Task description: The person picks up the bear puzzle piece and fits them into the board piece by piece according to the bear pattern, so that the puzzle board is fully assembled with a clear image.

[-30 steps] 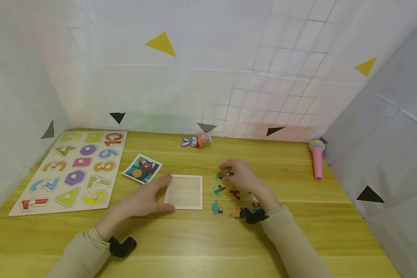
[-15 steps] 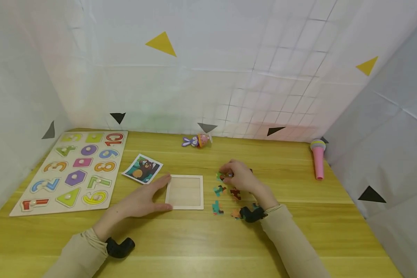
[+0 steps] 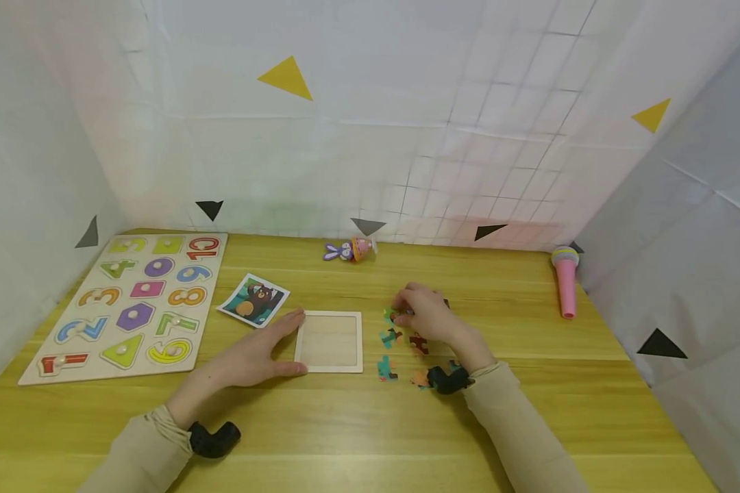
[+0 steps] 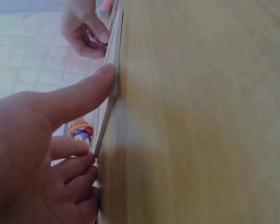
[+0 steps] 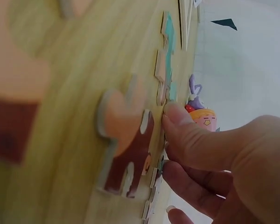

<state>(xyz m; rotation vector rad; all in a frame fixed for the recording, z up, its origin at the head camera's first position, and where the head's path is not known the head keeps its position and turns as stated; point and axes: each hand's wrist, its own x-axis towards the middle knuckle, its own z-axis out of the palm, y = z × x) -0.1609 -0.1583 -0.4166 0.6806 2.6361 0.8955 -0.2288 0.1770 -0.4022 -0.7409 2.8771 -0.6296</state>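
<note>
My left hand (image 3: 247, 355) lies at the left side of a shallow square wooden puzzle frame (image 3: 360, 342). Its thumb touches the near left corner and its index finger the far left corner. To the right of the frame are several jigsaw pieces, among them a teal one (image 3: 386, 368) and a brown one (image 3: 418, 344). Over the far row of pieces, my right hand (image 3: 430, 315) pinches a small piece between thumb and index finger; that piece is mostly hidden. In the right wrist view, a brown-and-peach piece (image 5: 126, 144) lies near the thumb.
A bear picture card (image 3: 255, 301) lies beyond my left hand. Farther left is a number and shape peg board (image 3: 123, 308). At the back sits a bunny toy (image 3: 350, 250); a pink toy microphone (image 3: 566, 284) lies far right. White cloth walls (image 3: 370, 137) enclose the table.
My right hand has shifted slightly right over the far row of pieces, its thumb and index finger drawing closer together. The left hand stays at the frame.
</note>
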